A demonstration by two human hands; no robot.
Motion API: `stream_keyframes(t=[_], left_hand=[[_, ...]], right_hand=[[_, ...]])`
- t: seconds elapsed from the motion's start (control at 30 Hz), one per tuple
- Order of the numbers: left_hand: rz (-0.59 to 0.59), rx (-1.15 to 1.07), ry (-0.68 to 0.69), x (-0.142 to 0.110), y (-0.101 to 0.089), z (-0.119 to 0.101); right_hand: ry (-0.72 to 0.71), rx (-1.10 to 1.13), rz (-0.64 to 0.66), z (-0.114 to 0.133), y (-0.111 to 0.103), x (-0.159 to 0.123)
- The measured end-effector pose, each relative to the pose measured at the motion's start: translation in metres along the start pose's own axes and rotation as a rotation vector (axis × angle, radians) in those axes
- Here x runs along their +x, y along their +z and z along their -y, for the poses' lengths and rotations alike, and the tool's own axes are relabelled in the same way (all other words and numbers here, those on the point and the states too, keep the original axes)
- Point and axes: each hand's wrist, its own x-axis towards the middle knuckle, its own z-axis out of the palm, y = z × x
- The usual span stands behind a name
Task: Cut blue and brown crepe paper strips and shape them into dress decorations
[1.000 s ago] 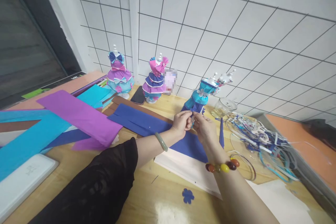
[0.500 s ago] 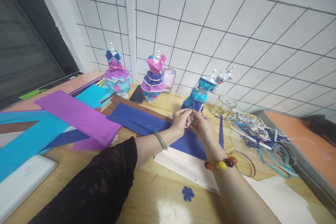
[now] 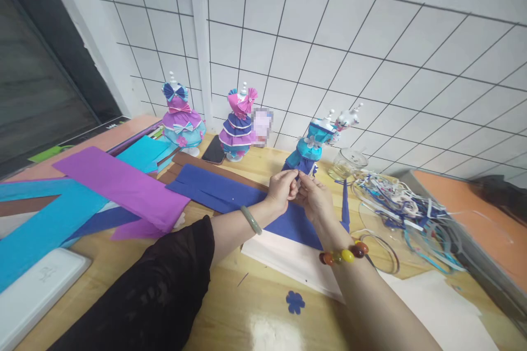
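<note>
My left hand and my right hand meet above a dark blue crepe paper sheet, fingertips pinched together on a small piece I cannot make out. Just behind them stands a small mannequin in a turquoise and blue paper dress. A green bangle sits on my left wrist and a beaded bracelet on my right. A narrow blue paper strip stands beside my right hand.
Two more dressed mannequins stand by the grid wall. Purple and turquoise paper sheets lie left. A phone, a glass jar, a tangle of paper scraps, a white board, a blue paper flower.
My hands stay pinched together on the same spot. The view has shifted slightly, so everything sits a little lower and to the left in the picture.
</note>
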Motion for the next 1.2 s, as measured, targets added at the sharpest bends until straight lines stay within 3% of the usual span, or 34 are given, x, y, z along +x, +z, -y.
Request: stream_keyframes(t=[0.17, 0.3, 0.57, 0.9, 1.2], left_hand=[[-0.037, 0.046, 0.006, 0.001, -0.001, 0.000], [-0.040, -0.011, -0.037, 0.003, 0.000, -0.002], [-0.029, -0.075, -0.103, 0.006, -0.001, -0.004], [0.016, -0.074, -0.063, 0.004, -0.001, -0.001], [-0.032, -0.038, -0.036, 0.004, -0.001, 0.000]], right_hand=[[-0.232, -0.183, -0.123, -0.005, -0.002, 0.003], [-0.317, -0.274, -0.117, -0.007, -0.004, 0.004], [-0.244, -0.206, -0.015, -0.012, -0.013, 0.003], [-0.187, -0.120, -0.036, -0.011, -0.009, 0.006], [-0.141, -0.116, -0.021, -0.011, -0.007, 0.005]])
